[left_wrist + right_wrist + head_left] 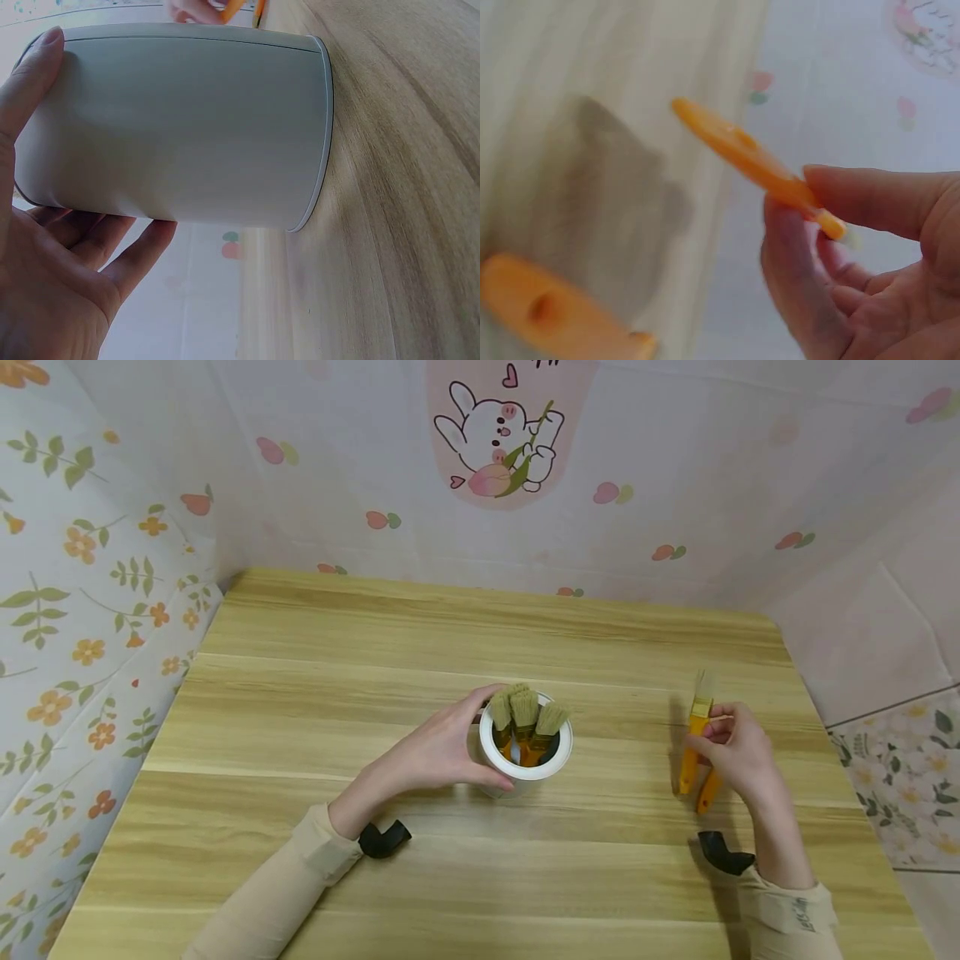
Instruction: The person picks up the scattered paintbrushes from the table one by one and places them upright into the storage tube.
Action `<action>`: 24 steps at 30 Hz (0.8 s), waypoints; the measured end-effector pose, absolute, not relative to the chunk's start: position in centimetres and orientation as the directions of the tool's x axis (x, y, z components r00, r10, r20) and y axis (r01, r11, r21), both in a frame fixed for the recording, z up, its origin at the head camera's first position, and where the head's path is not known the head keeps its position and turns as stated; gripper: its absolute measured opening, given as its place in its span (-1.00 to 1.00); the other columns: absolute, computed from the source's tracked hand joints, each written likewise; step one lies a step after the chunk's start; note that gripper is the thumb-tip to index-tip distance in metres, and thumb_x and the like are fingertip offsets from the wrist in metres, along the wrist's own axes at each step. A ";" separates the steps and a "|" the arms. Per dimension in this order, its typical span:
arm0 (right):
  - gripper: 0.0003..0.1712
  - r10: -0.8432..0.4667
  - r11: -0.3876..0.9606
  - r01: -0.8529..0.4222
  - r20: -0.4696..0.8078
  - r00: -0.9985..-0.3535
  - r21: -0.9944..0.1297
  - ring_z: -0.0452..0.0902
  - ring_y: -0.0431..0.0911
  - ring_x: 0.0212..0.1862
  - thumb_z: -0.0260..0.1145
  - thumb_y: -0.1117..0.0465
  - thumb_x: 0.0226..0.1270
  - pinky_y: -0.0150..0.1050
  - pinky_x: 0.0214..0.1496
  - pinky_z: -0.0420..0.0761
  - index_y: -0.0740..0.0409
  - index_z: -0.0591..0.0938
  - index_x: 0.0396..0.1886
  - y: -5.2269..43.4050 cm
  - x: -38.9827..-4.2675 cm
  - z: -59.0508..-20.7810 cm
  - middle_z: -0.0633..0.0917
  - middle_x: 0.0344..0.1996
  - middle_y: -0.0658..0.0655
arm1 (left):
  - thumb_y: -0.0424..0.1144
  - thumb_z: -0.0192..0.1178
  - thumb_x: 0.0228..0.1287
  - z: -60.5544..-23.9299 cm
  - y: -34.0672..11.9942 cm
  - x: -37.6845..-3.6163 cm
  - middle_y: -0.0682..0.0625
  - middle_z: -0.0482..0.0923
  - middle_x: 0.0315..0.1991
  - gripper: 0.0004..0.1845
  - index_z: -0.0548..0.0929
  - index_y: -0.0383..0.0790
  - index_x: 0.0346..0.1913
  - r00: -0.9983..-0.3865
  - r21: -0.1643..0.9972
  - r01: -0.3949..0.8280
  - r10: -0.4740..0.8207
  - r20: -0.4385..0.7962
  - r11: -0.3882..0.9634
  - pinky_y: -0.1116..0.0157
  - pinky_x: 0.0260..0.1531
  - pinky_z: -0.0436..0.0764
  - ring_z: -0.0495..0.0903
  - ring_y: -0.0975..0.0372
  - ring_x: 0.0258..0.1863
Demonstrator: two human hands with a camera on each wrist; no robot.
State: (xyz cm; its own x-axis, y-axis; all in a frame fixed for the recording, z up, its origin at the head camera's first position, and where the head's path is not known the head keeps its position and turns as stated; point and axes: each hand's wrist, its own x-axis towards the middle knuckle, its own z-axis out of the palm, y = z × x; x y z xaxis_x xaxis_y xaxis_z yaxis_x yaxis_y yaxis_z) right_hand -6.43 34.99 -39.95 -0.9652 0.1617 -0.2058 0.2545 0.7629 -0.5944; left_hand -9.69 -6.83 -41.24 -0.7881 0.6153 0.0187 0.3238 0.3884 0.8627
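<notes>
Two hands work on my wooden counter; my left hand wraps the white cup of brushes; my right hand pinches two orange-handled brushes.

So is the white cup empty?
No, the white cup has several brushes standing in it, bristles up, while the left hand holds its side.

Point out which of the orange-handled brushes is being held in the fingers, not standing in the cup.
The brush pinched in the right hand, out to the right of the white cup. The brushes in the cup stand bristles-up, untouched.
</notes>
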 end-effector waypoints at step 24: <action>-0.59 0.046 -0.086 -0.493 0.491 -0.870 -0.866 0.76 -0.03 -0.23 0.17 0.80 0.18 -0.28 -0.17 0.78 0.45 0.50 -0.03 21.9 -5.6 -32.8 0.76 -0.21 0.27 | 0.08 0.71 -0.19 -41.2 -6.8 -9.7 0.13 0.52 0.33 0.25 0.15 0.12 0.58 -0.787 0.868 0.316 0.617 0.015 0.383 -0.03 0.29 0.54 0.61 0.21 0.22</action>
State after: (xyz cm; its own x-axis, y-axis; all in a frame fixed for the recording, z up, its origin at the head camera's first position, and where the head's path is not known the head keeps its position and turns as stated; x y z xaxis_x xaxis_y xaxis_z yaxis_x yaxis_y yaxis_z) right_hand -5.56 21.94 -32.79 -0.8700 0.0456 0.4910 -0.4931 -0.0860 -0.8657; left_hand -9.74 -6.79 -41.23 -0.7869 0.6169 0.0145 0.3161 0.3827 0.8681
